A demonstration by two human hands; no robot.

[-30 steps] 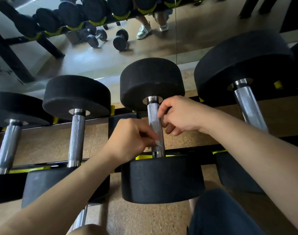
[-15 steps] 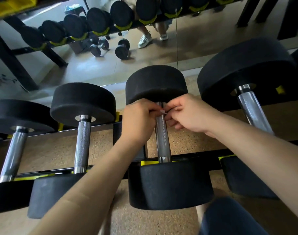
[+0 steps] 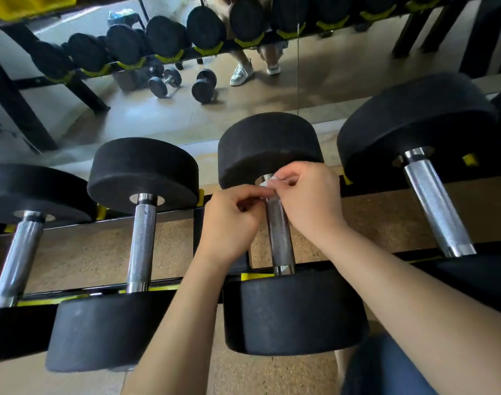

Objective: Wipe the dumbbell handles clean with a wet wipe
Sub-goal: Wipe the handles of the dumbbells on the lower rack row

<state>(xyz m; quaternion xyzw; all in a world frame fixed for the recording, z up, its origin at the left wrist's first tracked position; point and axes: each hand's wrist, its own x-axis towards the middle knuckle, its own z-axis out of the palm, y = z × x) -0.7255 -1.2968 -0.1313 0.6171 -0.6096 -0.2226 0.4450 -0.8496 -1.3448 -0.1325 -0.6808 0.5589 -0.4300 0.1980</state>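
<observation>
Left hand [image 3: 229, 220] slid up the handle [image 3: 280, 238], joining right hand [image 3: 309, 201] on the wipe [image 3: 268, 182].

On my feed the left forearm [image 3: 180, 315] and right forearm [image 3: 414, 295] are bare all the way to the frame's edge. The left hand [image 3: 229, 223] and right hand [image 3: 309, 203] are bare as well. Just below and right of the middle dumbbell [image 3: 294, 312], dark blue cloth [image 3: 386, 369] with a rounded outline covers a leg. Above that dumbbell, the mirror [image 3: 357, 67] shows pale sneakers [image 3: 241, 74]; I cannot tell whose.
</observation>
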